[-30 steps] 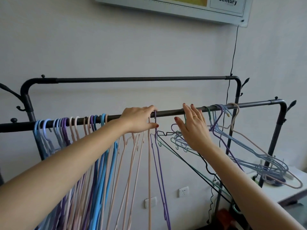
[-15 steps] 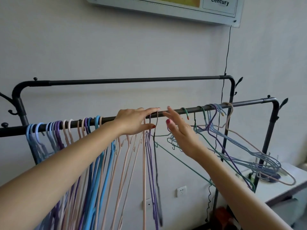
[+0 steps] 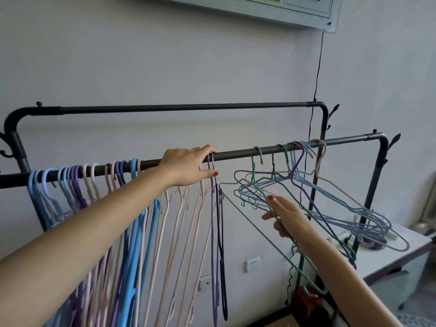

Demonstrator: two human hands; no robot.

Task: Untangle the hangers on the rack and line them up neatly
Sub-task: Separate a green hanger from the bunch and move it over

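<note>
Left hand (image 3: 188,166): fingers curl over the rail (image 3: 236,154); fingertips hidden behind it, grip cannot be confirmed. Right hand (image 3: 284,214): palm faces away; whether its fingers pinch the green hanger (image 3: 266,234) cannot be told. Hung hangers (image 3: 132,232): lower ends cut off by the bottom edge. Tangled hangers (image 3: 330,208): which wire crosses which is unclear. Sign (image 3: 283,10): cropped by the top edge, text unreadable. Rail's left end runs out of frame.
</note>
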